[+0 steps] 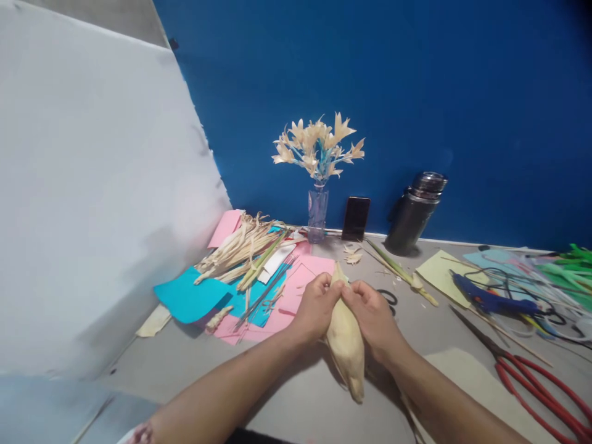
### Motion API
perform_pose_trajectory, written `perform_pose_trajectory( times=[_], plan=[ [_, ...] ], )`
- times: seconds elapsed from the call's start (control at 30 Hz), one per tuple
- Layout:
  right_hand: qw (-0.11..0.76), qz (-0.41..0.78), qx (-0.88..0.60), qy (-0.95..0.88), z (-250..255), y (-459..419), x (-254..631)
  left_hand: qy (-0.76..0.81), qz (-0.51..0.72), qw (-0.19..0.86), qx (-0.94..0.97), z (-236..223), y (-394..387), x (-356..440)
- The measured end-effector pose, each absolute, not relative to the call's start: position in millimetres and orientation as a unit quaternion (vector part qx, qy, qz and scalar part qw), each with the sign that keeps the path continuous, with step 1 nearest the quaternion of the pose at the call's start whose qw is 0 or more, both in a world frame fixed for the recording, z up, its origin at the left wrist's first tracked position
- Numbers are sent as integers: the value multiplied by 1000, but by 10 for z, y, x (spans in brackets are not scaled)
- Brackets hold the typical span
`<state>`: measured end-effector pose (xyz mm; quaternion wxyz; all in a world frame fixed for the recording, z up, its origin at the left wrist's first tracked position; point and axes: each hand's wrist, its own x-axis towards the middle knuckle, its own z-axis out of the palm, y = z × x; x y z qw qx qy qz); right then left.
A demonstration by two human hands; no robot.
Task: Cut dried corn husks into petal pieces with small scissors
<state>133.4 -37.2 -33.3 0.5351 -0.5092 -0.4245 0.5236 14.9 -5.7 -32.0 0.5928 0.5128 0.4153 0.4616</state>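
Both hands grip a pale yellow corn husk piece, wide in the middle and tapered at both ends. Its thin tip points away from me and its stubby end towards me. My left hand pinches it near the tip from the left. From the right, my right hand pinches the same spot, the two thumbs close together. Black scissor handles show partly behind my right hand. Pink paper lies just beyond my left hand.
Dried husk strips lie on blue paper at left. Behind stand a glass vase of husk flowers, a phone and a dark flask. At right are a blue glue gun with cords and red-handled scissors.
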Motion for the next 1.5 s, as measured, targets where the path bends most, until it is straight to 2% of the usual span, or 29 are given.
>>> perform_pose_trajectory(
  times=[0.5,0.77,1.0,1.23,1.33,1.5],
  plan=[
    [535,494,-527,-439,-380,-345,1392,431,452,563,541,-244,74,-42],
    [515,541,-519,-414,-302,-331,1459,367,378,709,469,-273,126,-103],
    [508,547,-525,-410,-270,-331,1441,417,380,667,487,-307,203,-167],
    [490,547,-512,-446,-329,-323,1429,370,331,720,484,-297,220,-194],
    [478,523,-523,-475,-357,-325,1413,399,365,700,466,-353,274,-198],
    [480,497,-551,-468,-366,-332,1392,470,440,553,528,-335,276,-137]
  ],
)
